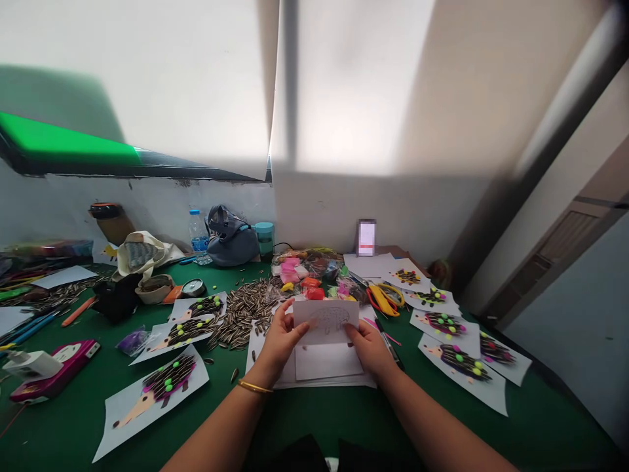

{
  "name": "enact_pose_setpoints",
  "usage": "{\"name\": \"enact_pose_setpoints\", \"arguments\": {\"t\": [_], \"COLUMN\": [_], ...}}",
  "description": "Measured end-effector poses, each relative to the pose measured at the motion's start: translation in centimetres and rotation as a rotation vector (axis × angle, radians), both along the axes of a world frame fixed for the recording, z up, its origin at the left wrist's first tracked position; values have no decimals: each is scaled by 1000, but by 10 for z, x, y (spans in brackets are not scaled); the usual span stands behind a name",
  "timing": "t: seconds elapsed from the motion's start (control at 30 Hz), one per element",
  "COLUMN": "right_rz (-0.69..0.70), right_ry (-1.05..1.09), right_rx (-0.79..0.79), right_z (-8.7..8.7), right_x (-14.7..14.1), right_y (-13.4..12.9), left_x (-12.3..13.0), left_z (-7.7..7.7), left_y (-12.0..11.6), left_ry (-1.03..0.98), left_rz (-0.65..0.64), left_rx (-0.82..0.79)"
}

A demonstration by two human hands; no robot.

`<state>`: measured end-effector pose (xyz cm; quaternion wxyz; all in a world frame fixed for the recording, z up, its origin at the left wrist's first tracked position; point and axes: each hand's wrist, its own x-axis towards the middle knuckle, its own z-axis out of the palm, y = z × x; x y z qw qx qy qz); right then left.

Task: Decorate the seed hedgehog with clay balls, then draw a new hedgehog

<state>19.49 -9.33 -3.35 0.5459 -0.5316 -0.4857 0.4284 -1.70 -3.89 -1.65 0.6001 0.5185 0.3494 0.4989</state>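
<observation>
left hand (281, 339): pinching left edge of pencil-sketched paper sheet (326, 321) | right hand (371, 347): pinching its lower right edge, both thumbs on top, sheet held taut above white card (329, 362) | beyond: sunflower seeds (240, 314) on green bench (314, 426)

Green tabletop (314, 419), covered with many hedgehog paper crafts (462, 364) at right and lower left of the frame; near the middle, one heap of striped sunflower seeds (240, 314); beside it, yellow-handled scissors (386, 298); at far left, coloured pens (34, 331) and a pink pencil case (54, 370).
</observation>
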Motion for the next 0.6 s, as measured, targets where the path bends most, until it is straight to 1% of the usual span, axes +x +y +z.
{"name": "enact_pose_setpoints", "arguments": {"t": [0.07, 0.1, 0.13, 0.17, 0.27, 0.3, 0.37, 0.47, 0.53, 0.6], "right_rz": [-113, -176, -219, -242, -229, -212, -185, -141, -115, -98], "right_ry": [37, 64, 86, 94, 71, 51, -8, -103, -148, -170], "right_rx": [21, 27, 17, -6, -67, -84, -122, -146, -135, -130], "right_z": [0, 1, 1, 2, 7, 9, 14, 19, 21, 21], "right_x": [11, 17, 24, 30, 44, 46, 46, 39, 34, 31], "right_y": [4, 5, 7, 8, 5, 3, -3, -9, -10, -9], "left_x": [-4, -7, -10, -12, -16, -16, -15, -12, -11, -12], "left_z": [-2, -3, -4, -4, -5, -5, -4, -1, 1, 2], "left_y": [5, 7, 9, 10, 8, 7, 2, -3, -4, -3], "left_ry": [100, 204, 337, 472, 823, 913, 1056, 1170, 1175, 1131], "left_rz": [110, 162, 173, 161, 10, -36, -84, -97, -78, -30], "left_rx": [87, 155, 230, 302, 462, 497, 546, 572, 555, 502]}}
